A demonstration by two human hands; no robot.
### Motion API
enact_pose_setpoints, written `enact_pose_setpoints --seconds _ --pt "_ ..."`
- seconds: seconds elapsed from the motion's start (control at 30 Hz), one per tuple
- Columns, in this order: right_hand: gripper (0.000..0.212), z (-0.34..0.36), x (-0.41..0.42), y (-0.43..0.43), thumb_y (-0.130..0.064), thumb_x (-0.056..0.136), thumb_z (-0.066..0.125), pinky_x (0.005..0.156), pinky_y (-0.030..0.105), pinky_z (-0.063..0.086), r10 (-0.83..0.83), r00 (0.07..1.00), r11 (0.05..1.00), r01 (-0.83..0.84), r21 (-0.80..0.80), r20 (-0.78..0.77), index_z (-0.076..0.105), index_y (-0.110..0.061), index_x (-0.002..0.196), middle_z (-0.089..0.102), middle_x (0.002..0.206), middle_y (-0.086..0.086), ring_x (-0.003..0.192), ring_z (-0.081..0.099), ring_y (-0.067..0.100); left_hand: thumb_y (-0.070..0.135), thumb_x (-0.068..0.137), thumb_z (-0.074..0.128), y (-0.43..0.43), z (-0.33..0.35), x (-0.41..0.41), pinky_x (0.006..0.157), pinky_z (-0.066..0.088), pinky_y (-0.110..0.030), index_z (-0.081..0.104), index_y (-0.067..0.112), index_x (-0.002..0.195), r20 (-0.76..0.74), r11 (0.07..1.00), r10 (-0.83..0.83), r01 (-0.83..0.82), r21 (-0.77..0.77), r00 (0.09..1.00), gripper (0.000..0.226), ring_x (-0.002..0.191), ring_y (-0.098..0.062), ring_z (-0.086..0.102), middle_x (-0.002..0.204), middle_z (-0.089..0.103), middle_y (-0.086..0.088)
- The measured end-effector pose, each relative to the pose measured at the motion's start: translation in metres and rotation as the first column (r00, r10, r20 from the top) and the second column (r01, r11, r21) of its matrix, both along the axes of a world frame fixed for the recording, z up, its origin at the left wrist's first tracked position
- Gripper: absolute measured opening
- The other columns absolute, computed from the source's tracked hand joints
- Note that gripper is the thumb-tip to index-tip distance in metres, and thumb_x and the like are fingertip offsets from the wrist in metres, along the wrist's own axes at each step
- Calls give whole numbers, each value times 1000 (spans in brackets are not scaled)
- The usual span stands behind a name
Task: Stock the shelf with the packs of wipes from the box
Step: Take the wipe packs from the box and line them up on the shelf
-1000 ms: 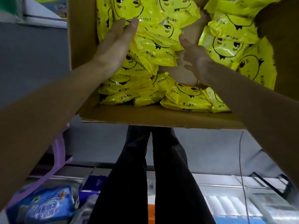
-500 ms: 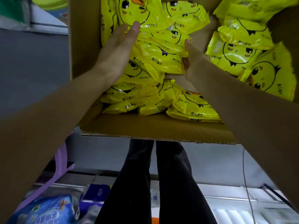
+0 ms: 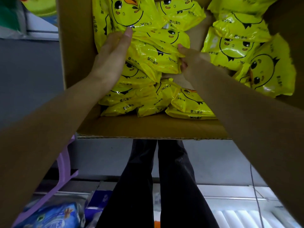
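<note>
Fingers [image 3: 126, 33] of left hand [image 3: 111, 58] straight, flat on yellow wipes packs [image 3: 134, 14]. Right hand [image 3: 192, 61] pinches edge of one pack [image 3: 153, 58], thumb on top. Over ten packs heaped in one cardboard box [image 3: 148, 127] above grey floor [image 3: 29, 79]; forearms hide some. Below: black trousers [image 3: 164, 178], blue package [image 3: 54, 216], purple frame [image 3: 65, 170].

The brown cardboard box [image 3: 148, 127] is open towards the camera, its walls closing off the left and lower centre of the frame. Glossy yellow plastic packs of wipes [image 3: 230, 51] heap on both sides, leaving a narrow strip of bare cardboard [image 3: 199, 33] in the upper centre; the left hand [image 3: 111, 58] and right hand [image 3: 192, 63] fill the middle.
</note>
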State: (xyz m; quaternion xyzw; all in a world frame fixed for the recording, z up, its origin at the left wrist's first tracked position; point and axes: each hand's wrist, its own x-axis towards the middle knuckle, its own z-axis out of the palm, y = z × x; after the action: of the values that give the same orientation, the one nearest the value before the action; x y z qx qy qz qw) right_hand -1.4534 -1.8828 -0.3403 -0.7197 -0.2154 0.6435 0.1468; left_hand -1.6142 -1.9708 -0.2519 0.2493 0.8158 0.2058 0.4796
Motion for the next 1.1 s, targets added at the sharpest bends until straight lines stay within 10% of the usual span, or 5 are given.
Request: enact_pose_setpoints --seconds 0.23,0.37,0.63,0.87,1.1 --pt "12 10 27 -13 -28 93 62 63 15 42 -299 954 944 292 -151 -28 60 -16 94 52 82 3 70 51 8 55 100 30 3 0 13 94 21 -20 32 32 147 40 1000 -4 3 20 999 53 123 -2 33 147 38 12" --pt "22 8 45 -19 -21 84 73 50 16 42 -361 932 888 337 -314 -20 52 -14 83 45 75 1 63 43 7 56 99 31 2 -1 19 98 23 -24 32 32 148 37 1000 -3 2 26 999 55 133 -8 34 150 37 11" --pt "12 21 61 -23 2 90 59 70 31 60 -502 825 865 476 -162 -257 58 -5 99 66 95 9 89 67 21 50 101 33 -1 -1 25 98 22 -20 33 27 148 54 997 -23 18 79 998 53 135 -6 33 152 36 10" --pt "24 42 89 -24 3 86 62 79 29 59 -338 878 939 340 -55 -340 53 -17 95 62 116 8 87 69 16 47 101 35 0 6 29 95 23 -17 35 27 147 72 994 -38 30 105 997 50 120 1 35 149 38 11" --pt "42 54 92 -15 -6 81 61 92 35 54 179 848 983 -171 62 -498 58 -2 123 70 113 10 103 67 22 38 95 57 14 0 27 94 36 -14 47 21 139 40 987 -95 89 133 995 48 126 -8 47 139 51 0"
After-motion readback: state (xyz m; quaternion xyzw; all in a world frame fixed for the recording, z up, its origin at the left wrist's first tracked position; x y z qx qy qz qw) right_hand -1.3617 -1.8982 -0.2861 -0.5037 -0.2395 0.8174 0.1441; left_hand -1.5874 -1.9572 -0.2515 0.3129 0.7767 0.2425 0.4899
